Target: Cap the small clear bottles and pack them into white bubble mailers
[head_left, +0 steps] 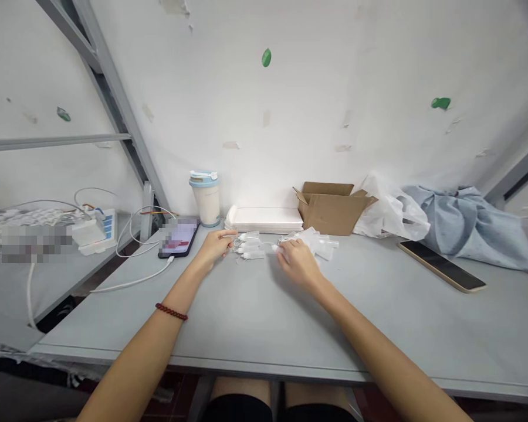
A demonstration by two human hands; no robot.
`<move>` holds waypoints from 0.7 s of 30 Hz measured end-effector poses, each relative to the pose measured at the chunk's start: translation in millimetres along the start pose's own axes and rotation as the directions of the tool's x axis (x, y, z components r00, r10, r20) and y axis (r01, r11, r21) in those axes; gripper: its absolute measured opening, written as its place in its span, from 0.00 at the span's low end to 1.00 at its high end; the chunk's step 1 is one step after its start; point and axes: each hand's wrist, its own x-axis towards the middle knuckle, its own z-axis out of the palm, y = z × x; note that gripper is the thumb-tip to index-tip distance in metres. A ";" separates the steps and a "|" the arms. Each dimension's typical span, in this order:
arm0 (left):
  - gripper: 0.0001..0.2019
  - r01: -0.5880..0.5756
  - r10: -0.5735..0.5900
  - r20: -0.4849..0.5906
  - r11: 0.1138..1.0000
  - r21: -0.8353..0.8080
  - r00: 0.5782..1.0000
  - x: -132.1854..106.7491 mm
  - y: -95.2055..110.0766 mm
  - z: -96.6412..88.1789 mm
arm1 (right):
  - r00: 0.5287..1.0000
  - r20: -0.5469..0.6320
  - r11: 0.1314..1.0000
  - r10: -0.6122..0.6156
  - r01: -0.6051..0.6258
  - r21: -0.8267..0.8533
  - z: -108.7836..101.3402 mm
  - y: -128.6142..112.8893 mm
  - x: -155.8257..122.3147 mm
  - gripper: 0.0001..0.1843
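Note:
Several small white pieces with clear, flat ends and thin cords [250, 246] lie side by side on the grey table. At their left edge is my left hand [214, 249], its index finger stretched toward the cords and its other fingers loosely bent, with nothing visible in it. My right hand [300, 264] has its thumb and fingers closed at a small white piece [274, 248] just right of that row. Beside and partly beneath the right hand sits a heap of clear and whitish plastic sleeves [325, 245]. The right fingertips are partly hidden.
Behind my hands are a white stack of flat sheets [264, 220], a cardboard box [334, 212] and a white plastic bag [389, 211]. A cup [206, 199] and charging phone [180, 237] stand left; another phone [442, 266] and blue cloth [470, 225] lie right.

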 end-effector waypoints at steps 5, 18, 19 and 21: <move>0.20 -0.075 0.079 0.239 0.997 -0.024 0.968 -8.3 6.3 8.3 | 0.991 -0.096 0.905 0.093 -0.044 0.424 -1.9 3.6 4.3 0.14; 0.18 -0.138 0.110 0.353 0.989 0.056 0.929 -17.0 9.2 21.6 | 0.953 -0.258 0.940 -0.160 0.226 0.255 12.9 13.2 3.9 0.10; 0.18 -0.136 0.101 0.372 0.988 0.068 0.923 -17.2 9.4 20.8 | 0.951 -0.264 0.942 -0.160 0.227 0.249 12.9 13.7 4.1 0.10; 0.16 -0.125 0.086 0.404 0.989 0.073 0.911 -17.8 10.5 20.0 | 0.949 -0.279 0.945 -0.149 0.220 0.241 11.9 14.3 4.6 0.10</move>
